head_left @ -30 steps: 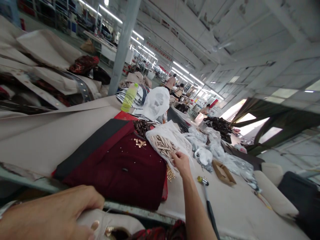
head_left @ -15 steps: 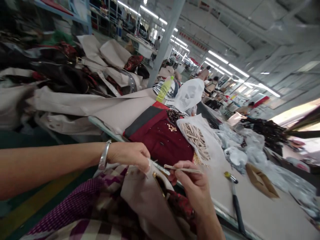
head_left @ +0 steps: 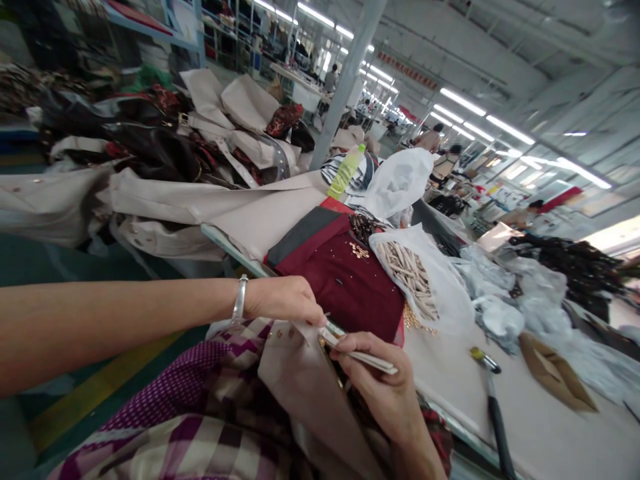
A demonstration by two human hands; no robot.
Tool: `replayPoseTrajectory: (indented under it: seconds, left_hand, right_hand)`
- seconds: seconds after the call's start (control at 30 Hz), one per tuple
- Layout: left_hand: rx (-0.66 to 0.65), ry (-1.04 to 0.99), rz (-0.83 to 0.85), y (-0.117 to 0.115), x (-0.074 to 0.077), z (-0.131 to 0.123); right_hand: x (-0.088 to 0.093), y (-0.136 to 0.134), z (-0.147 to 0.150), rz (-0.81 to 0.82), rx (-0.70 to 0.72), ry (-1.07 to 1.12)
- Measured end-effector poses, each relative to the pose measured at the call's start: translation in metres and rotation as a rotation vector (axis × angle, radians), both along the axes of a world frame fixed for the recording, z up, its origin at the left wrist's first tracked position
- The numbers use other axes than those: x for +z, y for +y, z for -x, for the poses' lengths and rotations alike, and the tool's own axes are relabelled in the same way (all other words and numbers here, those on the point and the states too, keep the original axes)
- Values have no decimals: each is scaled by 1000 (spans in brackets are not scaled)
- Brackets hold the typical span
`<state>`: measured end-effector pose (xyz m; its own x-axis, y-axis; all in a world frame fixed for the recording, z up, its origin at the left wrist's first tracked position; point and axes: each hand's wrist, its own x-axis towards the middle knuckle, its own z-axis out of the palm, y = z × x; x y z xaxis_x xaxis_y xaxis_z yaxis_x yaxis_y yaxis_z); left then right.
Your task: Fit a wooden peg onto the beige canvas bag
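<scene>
My left hand (head_left: 285, 301), a silver bangle on its wrist, pinches the top edge of a beige leather piece (head_left: 305, 387) that lies across my lap. My right hand (head_left: 383, 387) grips a thin pale strip (head_left: 367, 360) and holds its end against that same edge, just by the left fingertips. Beyond my hands, a white plastic bag of pale strips (head_left: 410, 273) lies open on the table, partly over a dark red cloth (head_left: 345, 280) with small gold studs (head_left: 359, 251) on it.
A hammer (head_left: 493, 400) lies on the beige table (head_left: 540, 433) to the right, near a brown cardboard piece (head_left: 553, 377) and crumpled plastic bags. A green bottle (head_left: 346, 172) stands farther back. Heaps of bags and leather fill the left. People work in the distance.
My right hand drew back from the bag of strips with one strip and brought it to my lap. My left hand took the beige piece's edge. The view swung left and down.
</scene>
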<state>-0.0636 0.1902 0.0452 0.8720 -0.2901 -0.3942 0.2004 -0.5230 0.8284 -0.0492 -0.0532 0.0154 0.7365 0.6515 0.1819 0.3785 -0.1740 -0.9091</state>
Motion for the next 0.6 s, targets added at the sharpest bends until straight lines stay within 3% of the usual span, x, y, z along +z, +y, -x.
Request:
replayPoseTrajectory:
  seconds: [0.4,0.5,0.6]
  left_hand:
    - [55,-27,-21,4,-4,-2]
    - [57,-59,-34,9,7,-1]
    - [50,-87,-90,13,27,-3]
  right_hand:
    - [-8,-18,-8,63,-15,-8]
    - [-7,-21,-7,24,-33,-38]
    - [-1,-21,-5,12,-61,-73]
